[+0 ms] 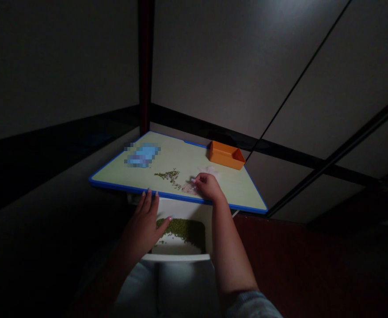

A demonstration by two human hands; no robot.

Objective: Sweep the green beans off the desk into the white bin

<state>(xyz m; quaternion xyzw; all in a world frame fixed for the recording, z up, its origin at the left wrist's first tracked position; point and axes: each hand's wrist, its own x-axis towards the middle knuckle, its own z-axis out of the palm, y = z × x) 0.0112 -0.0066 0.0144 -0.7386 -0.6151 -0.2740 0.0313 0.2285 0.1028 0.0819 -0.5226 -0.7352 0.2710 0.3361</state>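
Presently Observed Work Layout

Taking the centre of the tabletop [247,192] as the middle of the clock and its far edge as 12 o'clock, we locate the items as follows. We find small green grains [170,176] scattered near the centre, slightly toward 7 o'clock. Our right hand [209,186] is at 4 o'clock, over a pinkish patch [189,189] just beside the grains; its fingers are curled narrow, and we cannot tell whether anything lies between them. Our left hand [143,213] is wide, thumb apart, its fingertips at the blue edging [247,209] at 7 o'clock. Below the near edge, at 6 o'clock, we see a white bin [180,257] containing a layer of similar grains [190,232]; the left thumb extends over it. We note an open-topped orange box [225,160] at 2 o'clock and a pixelated blue item [144,155] at 10 o'clock.
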